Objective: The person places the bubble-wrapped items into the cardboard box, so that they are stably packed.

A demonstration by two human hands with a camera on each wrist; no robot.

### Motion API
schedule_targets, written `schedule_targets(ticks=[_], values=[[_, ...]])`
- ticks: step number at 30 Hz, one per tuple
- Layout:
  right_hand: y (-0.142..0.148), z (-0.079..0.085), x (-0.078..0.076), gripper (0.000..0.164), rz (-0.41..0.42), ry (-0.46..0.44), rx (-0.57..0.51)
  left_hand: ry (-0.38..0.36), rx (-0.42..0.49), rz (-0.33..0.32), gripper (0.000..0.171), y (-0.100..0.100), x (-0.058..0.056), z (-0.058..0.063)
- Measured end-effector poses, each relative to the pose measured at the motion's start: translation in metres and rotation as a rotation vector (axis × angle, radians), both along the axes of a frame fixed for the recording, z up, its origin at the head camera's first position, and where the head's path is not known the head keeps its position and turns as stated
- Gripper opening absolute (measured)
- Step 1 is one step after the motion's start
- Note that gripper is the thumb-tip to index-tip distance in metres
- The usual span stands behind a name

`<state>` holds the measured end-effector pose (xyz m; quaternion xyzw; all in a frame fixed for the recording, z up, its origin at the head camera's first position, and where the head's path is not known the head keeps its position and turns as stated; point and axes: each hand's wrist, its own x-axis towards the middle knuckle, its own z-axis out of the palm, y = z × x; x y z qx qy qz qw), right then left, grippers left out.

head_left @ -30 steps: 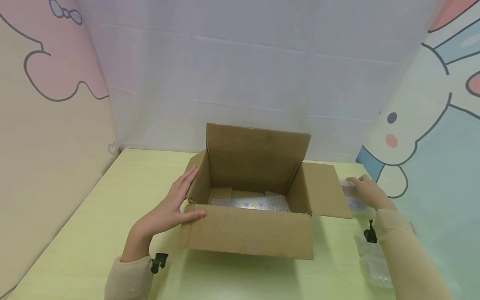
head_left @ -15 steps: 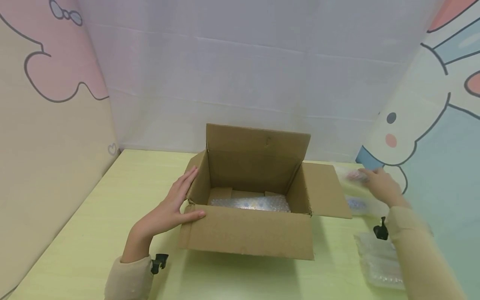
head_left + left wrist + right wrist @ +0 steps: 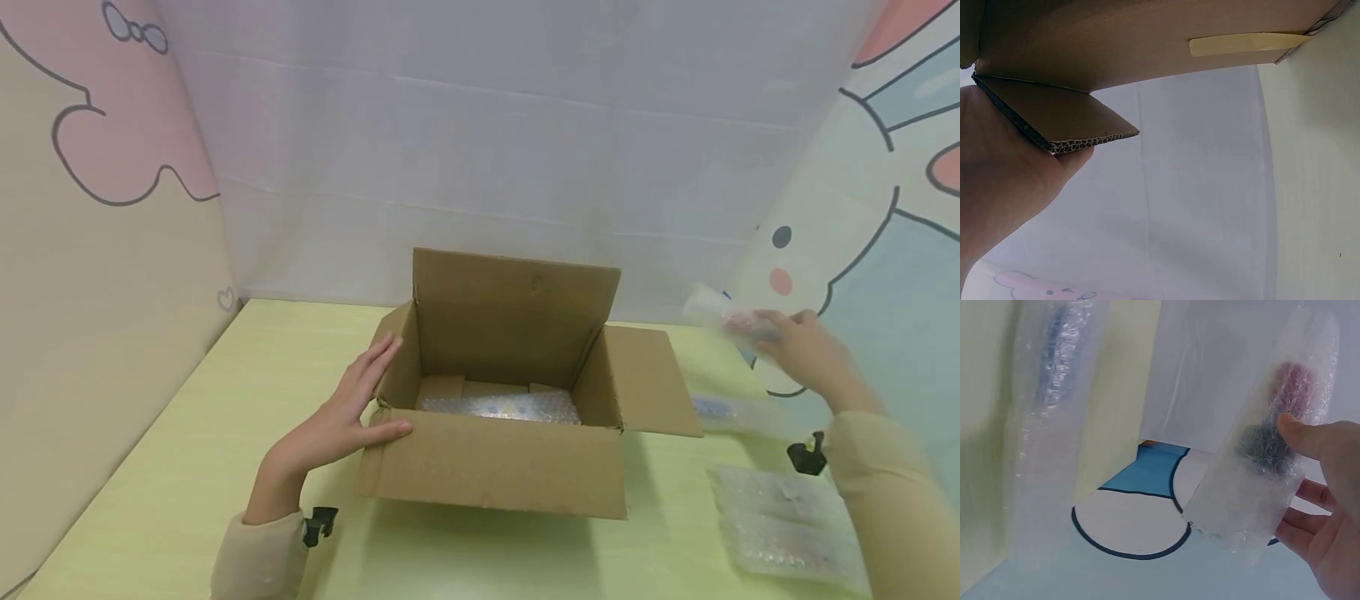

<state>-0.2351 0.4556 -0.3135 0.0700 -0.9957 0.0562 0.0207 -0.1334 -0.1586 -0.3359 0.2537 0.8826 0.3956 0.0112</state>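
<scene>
Pale yellow bench (image 3: 187, 400) bears cardboard box (image 3: 495, 462), top open. Bubble-wrapped packs (image 3: 787, 533) lie to its right; another wrapped pack (image 3: 502, 406) inside the box. Raised packet (image 3: 1272, 450), red and dark contents blurred by bubble wrap, near bench's right rear. Left hand (image 3: 333, 421) spread, touching left and front flaps. Right hand (image 3: 813, 350) pinches raised packet, thumb opposite fingers.

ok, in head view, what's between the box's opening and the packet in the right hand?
Head view: the folded-out right flap of the box, then a strip of tabletop before the packet.
</scene>
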Motion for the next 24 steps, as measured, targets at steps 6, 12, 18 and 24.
schedule_targets(ticks=[6,12,18,24], values=[[-0.017,0.029,0.01,0.054,-0.019,0.058,0.005,0.004,-0.007,0.008,0.092,0.0,0.0,0.0],[-0.043,0.051,0.021,0.052,0.045,0.151,-0.012,0.006,-0.011,0.013,0.092,0.001,0.0,0.001],[-0.078,0.075,0.032,0.051,0.15,0.286,-0.013,0.011,-0.021,0.018,0.094,0.001,0.001,0.001],[-0.114,0.096,0.042,0.054,0.26,0.374,0.028,0.013,-0.023,0.02,0.094,0.001,0.001,0.002]])
